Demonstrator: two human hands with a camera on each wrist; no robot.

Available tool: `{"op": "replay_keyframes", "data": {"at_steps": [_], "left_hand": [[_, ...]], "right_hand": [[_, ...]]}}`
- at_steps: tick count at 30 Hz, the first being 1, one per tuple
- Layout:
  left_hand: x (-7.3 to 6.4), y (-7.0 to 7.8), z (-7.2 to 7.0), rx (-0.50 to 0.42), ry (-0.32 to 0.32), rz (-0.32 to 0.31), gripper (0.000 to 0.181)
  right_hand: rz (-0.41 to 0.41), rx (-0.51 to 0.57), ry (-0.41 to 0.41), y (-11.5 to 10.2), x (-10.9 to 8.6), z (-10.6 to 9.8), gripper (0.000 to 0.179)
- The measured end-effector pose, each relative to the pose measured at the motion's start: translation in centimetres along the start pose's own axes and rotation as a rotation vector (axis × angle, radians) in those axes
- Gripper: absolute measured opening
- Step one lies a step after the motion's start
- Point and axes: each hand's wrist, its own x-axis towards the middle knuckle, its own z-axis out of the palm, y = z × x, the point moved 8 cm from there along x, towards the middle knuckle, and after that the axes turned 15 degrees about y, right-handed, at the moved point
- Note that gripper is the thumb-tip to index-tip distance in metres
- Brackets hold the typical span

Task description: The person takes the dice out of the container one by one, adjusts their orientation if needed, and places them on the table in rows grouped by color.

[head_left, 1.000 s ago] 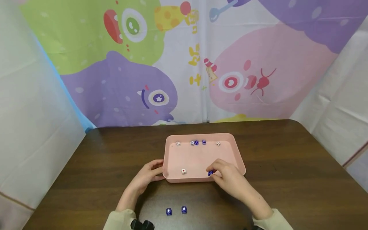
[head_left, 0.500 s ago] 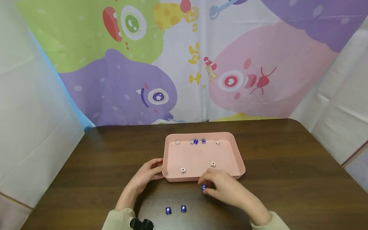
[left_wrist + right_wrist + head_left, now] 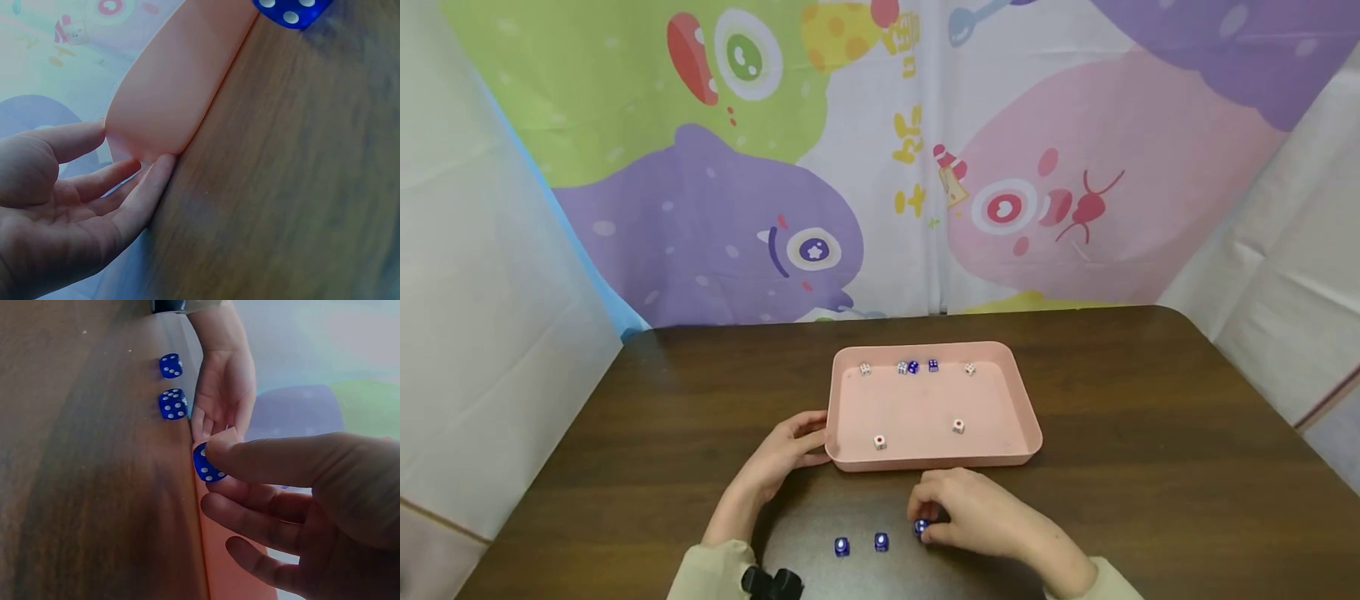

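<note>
My right hand [image 3: 973,512] pinches a blue die [image 3: 921,527] with white dots between thumb and fingers, close over the table in front of the tray. Two blue dice, a left one [image 3: 842,547] and a middle one [image 3: 882,542], lie on the wood just left of it. My left hand [image 3: 778,462] rests against the front left corner of the pink tray [image 3: 917,404]. In the left wrist view its thumb [image 3: 81,137] touches the rim, and the other fingers lie along the outer wall. Part of a blue die [image 3: 295,11] shows at that view's top edge.
Inside the tray, a white die [image 3: 880,442] and another white die [image 3: 958,426] lie toward the front. Several white and blue dice line its back, among them a blue die [image 3: 933,365]. A cartoon curtain [image 3: 895,167] hangs behind the dark wooden table [image 3: 700,392].
My right hand has carried the blue die out of the tray, toward the person and slightly left, down to the two blue dice. A white die has come into sight. My left hand stays put.
</note>
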Motion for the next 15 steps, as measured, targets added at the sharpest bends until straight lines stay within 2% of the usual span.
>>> {"op": "replay_keyframes", "data": {"at_steps": [8, 15], "left_hand": [[0.0, 0.0, -0.1, -0.011, 0.004, -0.001, 0.046], [0.0, 0.0, -0.1, -0.006, 0.000, 0.000, 0.046]], "right_hand": [[-0.041, -0.082, -0.037, 0.2, -0.1, 0.9, 0.013], [-0.037, -0.089, -0.049, 0.3, -0.1, 1.4, 0.014]]}}
